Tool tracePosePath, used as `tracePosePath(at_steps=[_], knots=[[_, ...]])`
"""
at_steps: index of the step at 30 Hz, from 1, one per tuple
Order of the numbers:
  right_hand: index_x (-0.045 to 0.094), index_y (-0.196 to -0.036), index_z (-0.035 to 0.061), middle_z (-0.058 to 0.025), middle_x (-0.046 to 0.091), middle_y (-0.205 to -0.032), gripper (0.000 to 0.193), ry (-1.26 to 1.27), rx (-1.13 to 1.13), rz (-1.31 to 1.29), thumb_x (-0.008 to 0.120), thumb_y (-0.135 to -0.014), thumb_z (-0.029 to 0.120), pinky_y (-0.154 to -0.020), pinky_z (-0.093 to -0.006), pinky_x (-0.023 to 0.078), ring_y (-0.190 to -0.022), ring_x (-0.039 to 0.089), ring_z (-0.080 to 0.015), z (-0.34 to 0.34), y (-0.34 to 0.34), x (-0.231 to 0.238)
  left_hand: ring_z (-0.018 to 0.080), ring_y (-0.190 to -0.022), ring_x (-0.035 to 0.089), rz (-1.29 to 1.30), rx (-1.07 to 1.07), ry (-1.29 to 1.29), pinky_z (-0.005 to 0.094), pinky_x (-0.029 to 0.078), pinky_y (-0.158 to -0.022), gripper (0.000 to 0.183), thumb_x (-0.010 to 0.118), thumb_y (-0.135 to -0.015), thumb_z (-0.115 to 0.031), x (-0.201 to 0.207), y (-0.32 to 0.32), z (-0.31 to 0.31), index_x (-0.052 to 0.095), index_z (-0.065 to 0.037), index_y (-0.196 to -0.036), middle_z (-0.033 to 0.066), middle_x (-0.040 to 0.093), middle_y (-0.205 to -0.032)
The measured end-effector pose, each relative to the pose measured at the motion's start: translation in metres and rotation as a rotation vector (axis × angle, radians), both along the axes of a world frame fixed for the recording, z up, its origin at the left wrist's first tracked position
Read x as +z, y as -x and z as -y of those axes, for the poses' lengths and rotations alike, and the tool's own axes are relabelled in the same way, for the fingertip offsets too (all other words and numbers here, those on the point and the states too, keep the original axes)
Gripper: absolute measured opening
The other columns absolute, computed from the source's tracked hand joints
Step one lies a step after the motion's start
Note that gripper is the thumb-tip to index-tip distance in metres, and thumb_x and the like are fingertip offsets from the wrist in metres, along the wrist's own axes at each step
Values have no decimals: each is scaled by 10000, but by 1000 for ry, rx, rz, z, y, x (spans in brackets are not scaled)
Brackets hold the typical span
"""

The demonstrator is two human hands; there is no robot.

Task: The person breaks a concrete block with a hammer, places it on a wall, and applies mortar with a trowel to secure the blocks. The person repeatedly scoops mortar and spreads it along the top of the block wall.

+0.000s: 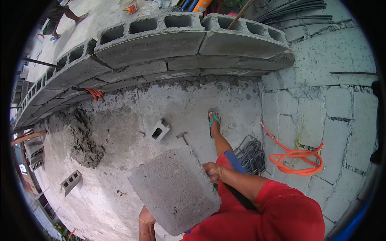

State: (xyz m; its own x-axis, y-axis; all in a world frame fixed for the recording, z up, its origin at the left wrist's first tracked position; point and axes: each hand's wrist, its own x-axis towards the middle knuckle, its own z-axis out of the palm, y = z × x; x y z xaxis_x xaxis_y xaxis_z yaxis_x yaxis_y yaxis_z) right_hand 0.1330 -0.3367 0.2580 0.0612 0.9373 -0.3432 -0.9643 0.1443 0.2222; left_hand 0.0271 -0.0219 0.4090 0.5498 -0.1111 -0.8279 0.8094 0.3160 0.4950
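A large grey concrete block (175, 188) is held tilted in front of my body, its broad rough face turned up. My right hand (212, 171) grips its right edge with the fingers curled in. At the block's lower left edge is my left hand (147, 216); its fingers are hidden beneath the block, and the block rests against it. Past the block, a hammer (184, 137) lies on the concrete floor, beside a small cut piece of hollow block (160, 129).
A low hollow-block wall (148, 48) curves across the far side. A mound of wet mortar (83, 146) sits at left, near another hollow block (70, 182). Bent metal bars (250, 154) and an orange hose (295, 154) lie by the right wall (337, 104). Another person's legs (64, 20) show far left.
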Motion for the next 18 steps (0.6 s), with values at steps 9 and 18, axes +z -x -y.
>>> tracePosePath(at_steps=[9,18], knots=[[558,-1394,13,-111,631,-1349,571,267,-461,309,746,-863,103,-992,-414,521,-1135,650,-236,135,-123,140,232,-1173,595,83,-258,53,352,487,-1004,490,628,-959,-177,66,-225,109,538,25,-1396,99,627,-1341],[587,-1353,39,-95,654,-1288,477,582,-835,685,693,-901,147,-1008,-401,509,-1171,631,-236,307,-199,267,212,-1167,602,239,-602,206,343,502,-983,462,640,-943,-188,125,-443,310,584,33,-1345,115,641,-1312]])
